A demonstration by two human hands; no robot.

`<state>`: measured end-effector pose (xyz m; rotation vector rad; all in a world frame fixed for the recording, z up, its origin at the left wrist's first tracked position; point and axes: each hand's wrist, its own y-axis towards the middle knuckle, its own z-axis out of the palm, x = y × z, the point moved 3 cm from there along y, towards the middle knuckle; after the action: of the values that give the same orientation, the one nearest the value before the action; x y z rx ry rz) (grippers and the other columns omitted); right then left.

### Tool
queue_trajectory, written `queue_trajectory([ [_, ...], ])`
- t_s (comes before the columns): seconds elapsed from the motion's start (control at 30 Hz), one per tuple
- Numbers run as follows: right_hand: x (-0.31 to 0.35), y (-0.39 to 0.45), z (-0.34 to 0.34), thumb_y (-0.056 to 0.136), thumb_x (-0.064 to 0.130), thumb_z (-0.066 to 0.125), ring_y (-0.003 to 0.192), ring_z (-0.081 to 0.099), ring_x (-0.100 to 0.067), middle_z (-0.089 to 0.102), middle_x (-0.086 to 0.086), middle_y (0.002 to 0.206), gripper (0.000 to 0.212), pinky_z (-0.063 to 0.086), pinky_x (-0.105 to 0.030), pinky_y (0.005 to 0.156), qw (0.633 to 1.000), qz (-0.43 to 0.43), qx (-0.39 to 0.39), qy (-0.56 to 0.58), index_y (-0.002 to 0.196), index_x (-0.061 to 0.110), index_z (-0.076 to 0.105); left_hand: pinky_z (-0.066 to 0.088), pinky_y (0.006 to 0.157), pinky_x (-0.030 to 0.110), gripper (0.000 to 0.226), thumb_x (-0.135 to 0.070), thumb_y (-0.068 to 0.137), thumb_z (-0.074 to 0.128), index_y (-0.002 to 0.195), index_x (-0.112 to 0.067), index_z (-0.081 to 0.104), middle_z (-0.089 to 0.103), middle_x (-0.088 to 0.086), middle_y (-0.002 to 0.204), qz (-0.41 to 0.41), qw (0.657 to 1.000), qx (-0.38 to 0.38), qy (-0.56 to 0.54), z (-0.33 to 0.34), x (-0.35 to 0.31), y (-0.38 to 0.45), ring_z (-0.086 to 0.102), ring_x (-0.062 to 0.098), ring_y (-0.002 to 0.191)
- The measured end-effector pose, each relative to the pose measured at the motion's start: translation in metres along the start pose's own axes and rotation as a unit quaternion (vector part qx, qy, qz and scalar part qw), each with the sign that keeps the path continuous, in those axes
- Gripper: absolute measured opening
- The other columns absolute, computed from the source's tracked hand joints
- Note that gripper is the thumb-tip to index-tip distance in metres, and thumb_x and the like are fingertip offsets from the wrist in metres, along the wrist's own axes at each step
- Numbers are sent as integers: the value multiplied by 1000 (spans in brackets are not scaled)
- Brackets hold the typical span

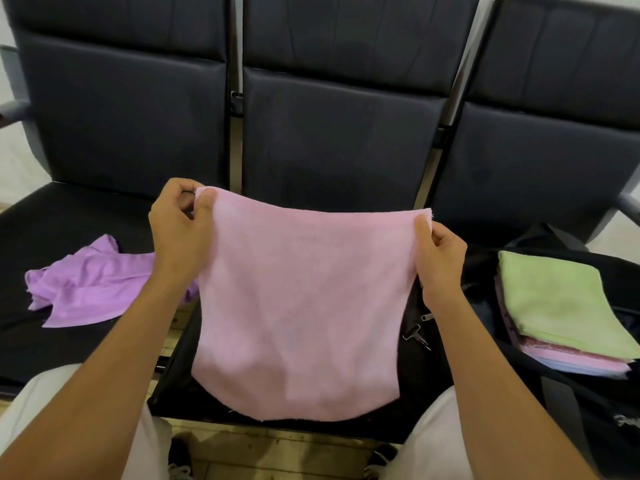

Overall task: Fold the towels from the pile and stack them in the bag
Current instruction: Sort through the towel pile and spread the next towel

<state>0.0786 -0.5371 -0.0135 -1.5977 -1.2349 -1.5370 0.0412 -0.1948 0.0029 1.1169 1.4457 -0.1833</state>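
While left hand [180, 230] and right hand [440, 261] each pinch top corner, pale pink terry towel [298, 306] hangs spread flat between them, lower edge draped on black seat [180, 382]. Crumpled lilac towel [90, 282] lies left of left hand. Right of right hand, open black fabric bag [568, 403] holds folded stack [568, 317], light green on top, pink and pale blue edges beneath. Bag's far side cut off.

We can't read any text here. There's one pale scrap of script lettering on the black bag [588, 403] down at four o'clock, cut off by the frame edge and too blurred for us to make out.
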Motion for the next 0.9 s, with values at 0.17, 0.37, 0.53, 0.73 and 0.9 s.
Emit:
queue_trajectory([
  [0.17,-6,1,4,100,32,57,62,39,-20,49,-27,73,48,36,-26,56,999,-42,1,-26,79,-11,58,44,68,5,11,-20,95,60,101,-11,61,59,-6,87,-16,1000,8,15,7,5,-3,57,1,74],
  [0.37,-8,0,9,97,35,60,62,40,-18,49,-24,70,47,36,-31,60,999,-44,3,-28,76,-7,60,48,71,14,5,-21,90,67,93,-18,67,66,-2,85,-64,998,9,-1,13,9,-4,61,3,74],
  [0.53,-10,-5,21,95,31,65,63,44,-18,53,-20,69,39,41,-32,63,1000,-16,8,14,74,-1,66,58,76,31,6,-22,86,72,90,-18,70,71,-1,81,-120,990,20,-67,25,9,-13,68,12,77],
  [0.73,-11,-14,32,93,26,69,63,55,-11,65,-16,72,27,47,-23,61,999,-1,31,37,75,6,73,61,72,32,9,-18,86,73,83,-26,70,73,-5,79,-197,967,54,-152,43,3,-28,72,15,78],
  [0.9,-9,-26,45,91,24,70,60,49,-13,57,-20,65,29,43,-24,58,995,-34,83,33,69,4,70,59,68,27,5,-20,84,74,85,-24,71,75,-5,76,-196,959,123,-163,57,-8,-42,73,12,74],
])
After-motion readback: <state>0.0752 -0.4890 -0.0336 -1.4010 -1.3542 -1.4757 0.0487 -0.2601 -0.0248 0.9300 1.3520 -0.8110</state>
